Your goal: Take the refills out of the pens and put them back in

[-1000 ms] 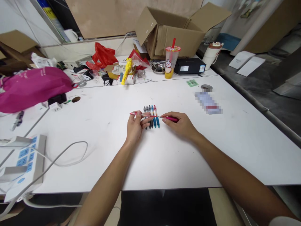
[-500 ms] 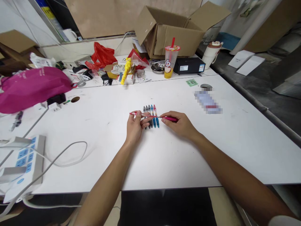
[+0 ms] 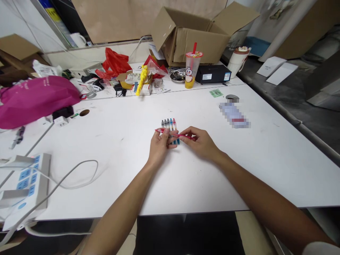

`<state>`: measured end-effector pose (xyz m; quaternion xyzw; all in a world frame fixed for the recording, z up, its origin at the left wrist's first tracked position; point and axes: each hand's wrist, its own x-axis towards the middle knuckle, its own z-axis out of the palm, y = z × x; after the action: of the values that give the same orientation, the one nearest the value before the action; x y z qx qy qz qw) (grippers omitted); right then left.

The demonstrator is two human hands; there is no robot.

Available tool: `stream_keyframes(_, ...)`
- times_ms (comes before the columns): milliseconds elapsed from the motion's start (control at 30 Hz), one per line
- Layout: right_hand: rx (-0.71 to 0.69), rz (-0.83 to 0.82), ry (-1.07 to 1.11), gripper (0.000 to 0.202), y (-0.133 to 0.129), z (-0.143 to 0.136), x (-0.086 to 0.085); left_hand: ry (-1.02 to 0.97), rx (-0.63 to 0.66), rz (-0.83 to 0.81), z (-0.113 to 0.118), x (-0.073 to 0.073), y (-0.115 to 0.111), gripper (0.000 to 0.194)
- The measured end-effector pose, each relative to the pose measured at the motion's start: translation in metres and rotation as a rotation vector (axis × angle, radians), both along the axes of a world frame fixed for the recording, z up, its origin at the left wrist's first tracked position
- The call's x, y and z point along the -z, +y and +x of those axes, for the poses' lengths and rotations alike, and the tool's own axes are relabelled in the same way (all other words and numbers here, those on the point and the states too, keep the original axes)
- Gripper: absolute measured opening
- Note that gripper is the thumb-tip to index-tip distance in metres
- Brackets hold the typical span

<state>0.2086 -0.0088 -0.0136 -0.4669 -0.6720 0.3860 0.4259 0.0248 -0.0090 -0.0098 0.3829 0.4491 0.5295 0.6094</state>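
Observation:
My left hand (image 3: 158, 146) pinches a clear pen barrel with a red end (image 3: 160, 130). My right hand (image 3: 200, 141) grips a dark pink pen part (image 3: 190, 137), whose tip meets the barrel's right end between the hands. Whether the two parts are fully joined cannot be made out. Behind and beneath my left fingers lies a row of several pens (image 3: 168, 123) on the white table (image 3: 191, 177), with grey, blue and pink tops; my fingers partly hide their lower ends.
A power strip (image 3: 42, 180) with a looping cable is at left, beside a magenta bag (image 3: 39, 99). Along the back stand a cup with a straw (image 3: 191, 71), a black box (image 3: 214, 74) and a cardboard box (image 3: 199, 44). A tape roll (image 3: 232, 98) lies at right.
My left hand has moved right, towards my right hand, with the clear barrel. The gap between the hands is smaller, and the pink part sits closer against the barrel.

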Motion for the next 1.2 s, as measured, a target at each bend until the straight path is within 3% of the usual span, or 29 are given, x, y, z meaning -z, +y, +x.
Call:
stream_keyframes(333, -0.054, -0.101, -0.036, 0.031, -0.0045, -0.0055, -0.0018, -0.001, -0.060, 0.026, -0.0004, -0.0006, 0.0001, 0.035)
stream_keyframes(500, -0.034, -0.069, -0.007, 0.022, -0.0026, -0.0040, -0.0013, -0.012, -0.078, 0.012, 0.0004, -0.0011, -0.0006, 0.033)
stream_keyframes(1200, -0.047, -0.129, -0.014, 0.034, -0.0034, -0.0039, -0.0008, 0.000, -0.093, 0.003, -0.0029, -0.0008, 0.0022, 0.034)
